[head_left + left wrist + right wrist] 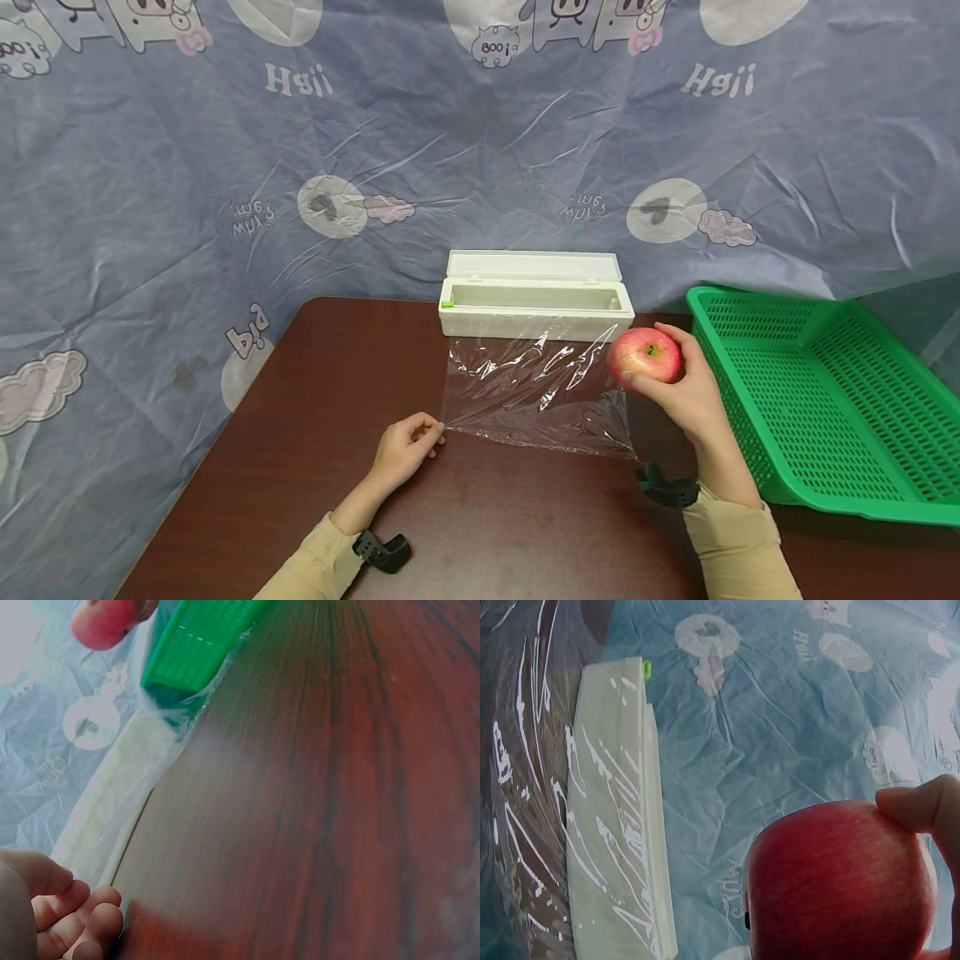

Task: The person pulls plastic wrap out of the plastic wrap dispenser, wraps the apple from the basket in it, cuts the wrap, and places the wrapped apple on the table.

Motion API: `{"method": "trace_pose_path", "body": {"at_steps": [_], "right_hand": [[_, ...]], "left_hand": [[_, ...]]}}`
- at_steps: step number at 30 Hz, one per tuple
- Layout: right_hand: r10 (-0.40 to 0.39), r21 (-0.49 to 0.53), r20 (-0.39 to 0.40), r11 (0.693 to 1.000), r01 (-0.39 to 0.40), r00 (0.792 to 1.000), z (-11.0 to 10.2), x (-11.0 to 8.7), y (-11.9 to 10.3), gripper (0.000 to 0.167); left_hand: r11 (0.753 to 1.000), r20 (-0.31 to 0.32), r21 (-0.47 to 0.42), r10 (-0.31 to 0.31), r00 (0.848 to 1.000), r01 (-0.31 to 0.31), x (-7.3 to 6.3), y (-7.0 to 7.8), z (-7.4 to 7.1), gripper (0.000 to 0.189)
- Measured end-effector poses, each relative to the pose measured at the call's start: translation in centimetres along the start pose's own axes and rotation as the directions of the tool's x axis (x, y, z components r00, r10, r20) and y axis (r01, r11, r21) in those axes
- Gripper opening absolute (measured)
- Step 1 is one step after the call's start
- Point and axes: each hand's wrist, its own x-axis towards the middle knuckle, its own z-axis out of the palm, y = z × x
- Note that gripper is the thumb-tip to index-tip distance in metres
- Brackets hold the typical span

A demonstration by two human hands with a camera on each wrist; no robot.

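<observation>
A red apple (647, 358) is gripped by my right hand (693, 392), held up in front of the right end of a white cling film box (536, 323). Thumb and fingers wrap the fruit's sides, and the right wrist view shows the apple (840, 885) close up. From the box a sheet of clear cling film (536, 392) stretches toward me. Its near left corner is pinched between the thumb and finger of my left hand (408, 446). In the left wrist view, curled fingers (97, 919) hold the film's edge.
A green plastic basket (780, 492) stands at the right of the brown table (360, 358). The box's lid (534, 264) is raised at the back, and a small green slider (447, 304) sits at its left end. Behind hangs a printed blue-grey cloth (465, 167).
</observation>
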Motion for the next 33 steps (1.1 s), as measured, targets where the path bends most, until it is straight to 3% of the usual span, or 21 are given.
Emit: {"method": "trace_pose_path", "body": {"at_steps": [7,18,33], "right_hand": [[-0.008,0.018,0.027,1.000,0.007,1.000,1.2,0.1,-0.4,0.077],[-0.035,0.034,0.084,0.999,0.032,0.996,3.0,0.0,-0.8,0.078],[-0.075,0.047,0.144,0.997,0.069,0.987,5.2,0.0,-0.2,0.078]], "left_hand": [[1.000,0.001,0.001,-0.007,1.000,0.007,0.0,0.1,0.0,0.013],[0.999,-0.014,0.008,0.032,0.999,-0.031,0.0,0.1,0.1,0.014],[1.000,-0.006,-0.012,0.015,1.000,-0.015,0.0,0.2,0.0,0.014]]}}
